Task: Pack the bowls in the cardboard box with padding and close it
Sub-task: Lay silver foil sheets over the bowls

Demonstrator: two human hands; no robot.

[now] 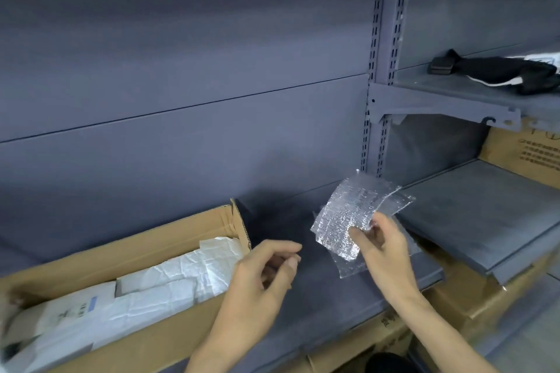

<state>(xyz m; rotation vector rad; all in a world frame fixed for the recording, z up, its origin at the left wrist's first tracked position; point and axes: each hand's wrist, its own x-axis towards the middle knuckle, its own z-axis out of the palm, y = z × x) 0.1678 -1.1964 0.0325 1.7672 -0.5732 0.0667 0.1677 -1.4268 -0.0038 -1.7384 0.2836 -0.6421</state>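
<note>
open cardboard box point(127, 239), crumpled white paper point(169, 278) inside

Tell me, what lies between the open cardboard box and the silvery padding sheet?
In the head view, only the left hand and bare grey shelf lie between cardboard box and padding sheet.

An open brown cardboard box point(127, 239) sat at the left on the grey shelf point(318, 306), its flaps standing up. Inside lay crumpled white packing paper point(181, 272) and a white carton with blue print point(69, 315). No bowl was visible. To the right of the box, a sheet of clear bubble wrap point(351, 215) was held above the shelf, tilted and partly folded over itself.
</note>
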